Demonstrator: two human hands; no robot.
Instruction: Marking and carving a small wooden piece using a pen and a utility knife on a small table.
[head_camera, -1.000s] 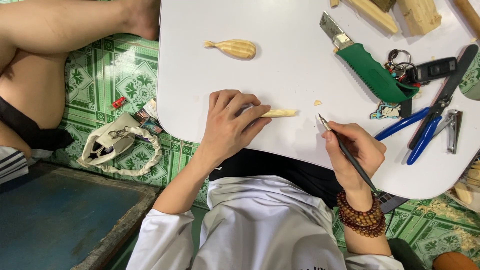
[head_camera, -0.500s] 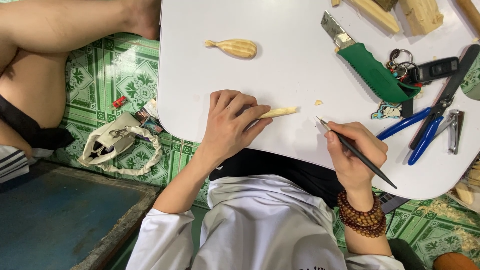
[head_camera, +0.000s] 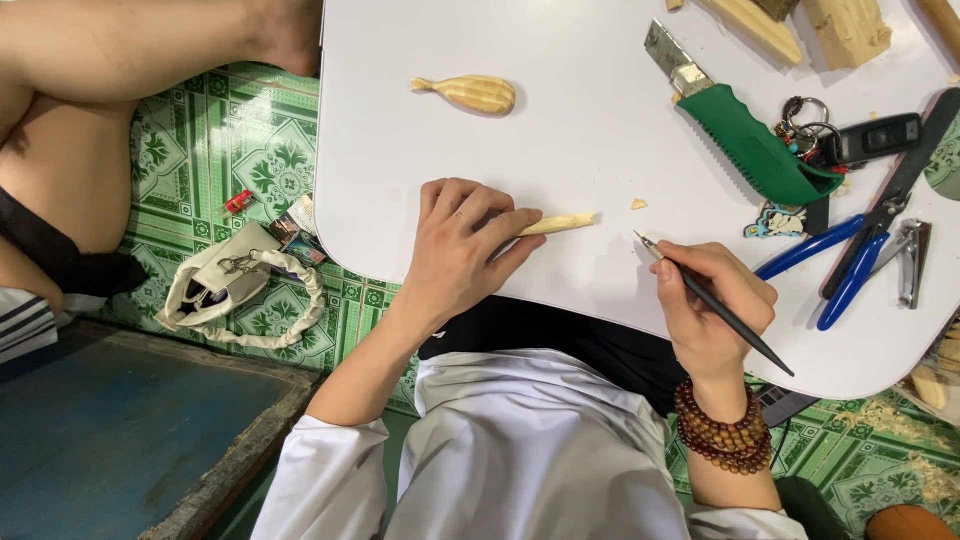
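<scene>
On the tiled floor at the far left, a cream drawstring pouch (head_camera: 232, 290) is seen lying just off the rounded edge of the white bench (head_camera: 580, 130). Near the bench's upper left, a carved wooden fish (head_camera: 468, 93) is laid flat, well apart from both hands. The left hand (head_camera: 460, 250) is laid palm down close to the near edge, its fingers (head_camera: 500, 222) curled shut over a slim pale wooden stick (head_camera: 560, 224), which is pinned against the bench with its pointed end left showing to the right. A small wood chip (head_camera: 637, 204) is found just beyond that tip. Between the stick's tip and the right hand a bare strip of bench is left open. The right hand (head_camera: 712, 300) is rested at the near edge, its fingers (head_camera: 680, 275) closed around a thin black craft knife (head_camera: 715, 305), held like a pen, the blade tip pointed up-left toward the stick but kept apart from it. Further right, a green-handled saw (head_camera: 745, 135), a bunch of keys (head_camera: 850, 140), blue-handled pliers (head_camera: 835, 265) and a nail clipper (head_camera: 912, 262) are crowded together. Wood blocks (head_camera: 800, 25) are stacked along the top edge.
</scene>
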